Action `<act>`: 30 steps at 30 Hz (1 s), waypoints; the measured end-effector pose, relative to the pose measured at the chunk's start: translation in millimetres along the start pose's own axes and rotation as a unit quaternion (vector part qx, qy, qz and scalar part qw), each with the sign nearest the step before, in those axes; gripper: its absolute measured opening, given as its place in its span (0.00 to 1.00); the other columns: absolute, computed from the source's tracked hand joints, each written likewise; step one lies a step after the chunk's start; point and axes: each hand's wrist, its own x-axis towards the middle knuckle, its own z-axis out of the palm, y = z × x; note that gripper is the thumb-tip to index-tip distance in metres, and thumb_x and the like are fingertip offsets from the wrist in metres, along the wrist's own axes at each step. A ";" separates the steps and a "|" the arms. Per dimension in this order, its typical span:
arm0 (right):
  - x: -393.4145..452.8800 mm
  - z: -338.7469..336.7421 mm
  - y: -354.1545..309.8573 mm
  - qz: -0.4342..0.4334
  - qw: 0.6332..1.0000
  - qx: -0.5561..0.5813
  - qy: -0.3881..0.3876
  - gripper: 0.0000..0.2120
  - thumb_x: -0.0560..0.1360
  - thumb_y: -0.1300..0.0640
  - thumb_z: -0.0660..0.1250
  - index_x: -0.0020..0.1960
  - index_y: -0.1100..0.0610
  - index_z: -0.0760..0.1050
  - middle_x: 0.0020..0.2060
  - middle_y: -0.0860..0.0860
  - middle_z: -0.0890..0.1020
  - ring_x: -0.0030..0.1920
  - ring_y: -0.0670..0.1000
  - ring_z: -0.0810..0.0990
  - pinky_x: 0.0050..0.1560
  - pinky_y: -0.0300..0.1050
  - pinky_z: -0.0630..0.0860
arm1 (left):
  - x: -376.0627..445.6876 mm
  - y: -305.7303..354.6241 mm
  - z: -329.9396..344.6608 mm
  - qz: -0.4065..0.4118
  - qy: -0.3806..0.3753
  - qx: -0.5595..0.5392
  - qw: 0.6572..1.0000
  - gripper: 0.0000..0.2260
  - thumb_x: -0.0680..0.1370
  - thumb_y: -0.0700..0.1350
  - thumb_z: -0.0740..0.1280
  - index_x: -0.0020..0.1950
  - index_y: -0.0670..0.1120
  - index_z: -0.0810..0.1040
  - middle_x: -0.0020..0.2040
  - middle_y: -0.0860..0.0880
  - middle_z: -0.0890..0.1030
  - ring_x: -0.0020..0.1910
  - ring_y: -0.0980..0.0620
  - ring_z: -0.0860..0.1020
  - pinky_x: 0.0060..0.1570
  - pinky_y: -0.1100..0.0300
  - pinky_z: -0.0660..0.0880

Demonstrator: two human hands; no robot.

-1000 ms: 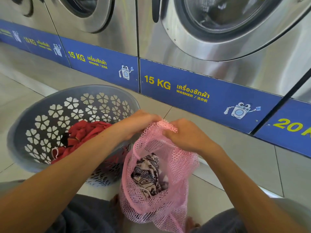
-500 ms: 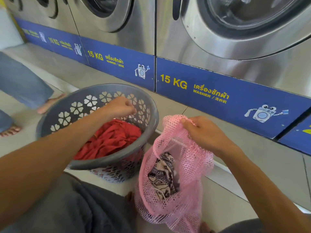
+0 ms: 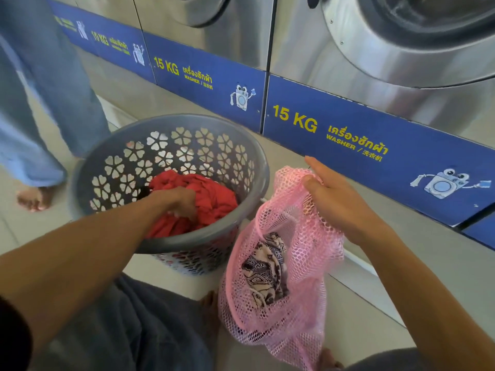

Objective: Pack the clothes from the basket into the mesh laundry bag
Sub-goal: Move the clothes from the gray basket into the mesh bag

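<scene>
Inside basket, beside bag: left hand closed on red cloth. Right hand pinching bag rim, mouth open. Soft, light, limp; likely to trail. Gather at bunched middle, then lift.

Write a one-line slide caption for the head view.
Left hand grips red clothes in the grey basket; right hand holds the pink mesh bag open.
</scene>
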 end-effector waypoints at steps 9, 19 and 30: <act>-12.5 -17.4 -17.5 0.137 0.963 0.205 0.105 0.11 0.78 0.60 0.61 0.44 0.63 0.79 0.35 0.57 0.81 0.35 0.54 0.79 0.41 0.51 0.76 | -57.7 25.0 -90.2 0.020 0.151 -0.557 0.817 0.09 0.77 0.49 0.62 0.50 0.46 0.79 0.49 0.44 0.82 0.46 0.47 0.80 0.51 0.52 0.76; -37.3 -58.8 -17.2 0.202 0.855 0.470 0.078 0.14 0.77 0.61 0.67 0.62 0.60 0.76 0.43 0.55 0.81 0.40 0.53 0.81 0.45 0.52 0.82 | -134.7 48.6 -145.2 0.150 0.079 -0.768 0.618 0.12 0.79 0.52 0.65 0.42 0.47 0.80 0.30 0.48 0.83 0.26 0.52 0.81 0.30 0.62 0.80; -42.2 -74.4 -15.2 0.206 0.850 0.482 0.053 0.20 0.78 0.61 0.66 0.69 0.65 0.74 0.53 0.58 0.80 0.48 0.55 0.80 0.52 0.52 0.80 | -103.6 68.5 -70.9 -0.019 -0.185 -0.302 0.935 0.39 0.56 0.76 0.71 0.59 0.53 0.79 0.53 0.50 0.85 0.47 0.51 0.85 0.41 0.60 0.80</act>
